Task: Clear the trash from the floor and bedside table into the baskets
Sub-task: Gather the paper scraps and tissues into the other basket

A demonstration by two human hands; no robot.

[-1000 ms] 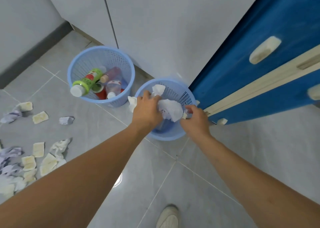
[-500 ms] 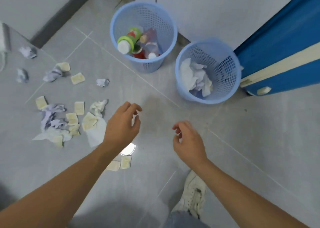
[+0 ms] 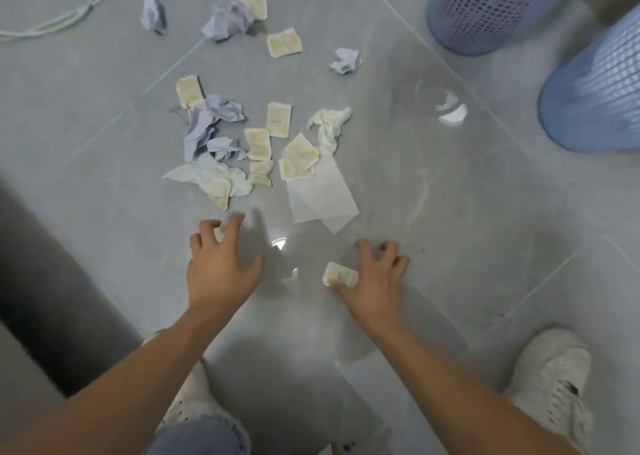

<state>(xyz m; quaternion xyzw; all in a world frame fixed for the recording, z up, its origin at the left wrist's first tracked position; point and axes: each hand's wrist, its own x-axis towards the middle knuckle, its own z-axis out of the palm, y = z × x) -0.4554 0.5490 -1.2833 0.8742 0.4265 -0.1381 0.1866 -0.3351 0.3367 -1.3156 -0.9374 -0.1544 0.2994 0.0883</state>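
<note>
1. Counting what lay before you: two blue baskets stood at the upper right, touching; roughly ten yellowish packets and five or six crumpled purple and white papers littered the floor.
2. Your left hand hovered with fingers spread, a small pale scrap showing beneath them.
3. Your right hand had its fingers splayed, thumb touching one packet.
4. Bare tile lay between litter and baskets; a dark edge ran along your left.

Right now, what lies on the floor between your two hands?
Head view: bare grey tile with light glare between the left hand and right hand, except one yellowish packet against the right thumb.
</note>
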